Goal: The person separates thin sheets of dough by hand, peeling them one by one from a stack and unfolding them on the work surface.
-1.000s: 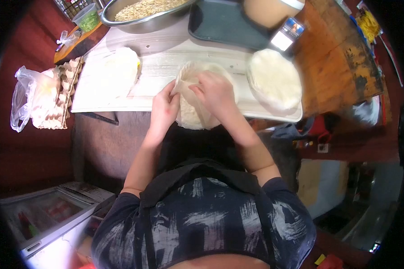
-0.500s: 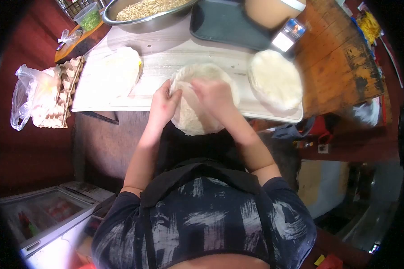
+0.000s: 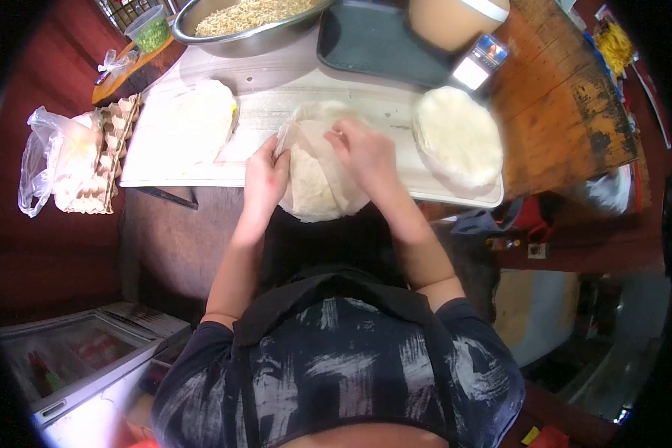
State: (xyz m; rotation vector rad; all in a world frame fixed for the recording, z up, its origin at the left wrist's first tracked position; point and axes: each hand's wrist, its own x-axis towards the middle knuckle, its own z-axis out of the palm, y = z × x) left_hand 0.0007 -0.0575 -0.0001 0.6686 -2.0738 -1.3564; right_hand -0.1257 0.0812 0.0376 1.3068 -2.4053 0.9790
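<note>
Thin, pale round spring roll wrappers (image 3: 313, 187) hang partly over the table's front edge, in front of my body. My left hand (image 3: 265, 175) grips their left rim, thumb on top. My right hand (image 3: 366, 153) is closed in a pinch on the upper part of a wrapper, which is lifted and folded between the hands. How many layers each hand has cannot be made out. To the right lies a thick round stack of wrappers (image 3: 459, 138). More pale wrappers (image 3: 198, 123) lie spread at the left, washed out by glare.
A steel bowl (image 3: 254, 41) of pale shredded filling stands at the back, beside a black tray (image 3: 373, 45). A phone (image 3: 480, 61) leans near a tan tub (image 3: 455, 22). Egg cartons (image 3: 119, 145) and a plastic bag (image 3: 45, 157) are left; a tub of chopped greens (image 3: 151, 30) sits behind.
My right hand has moved slightly right, drawing the wrapper so that a larger folded flap shows. My left hand has shifted slightly left and down, still on the rim.
</note>
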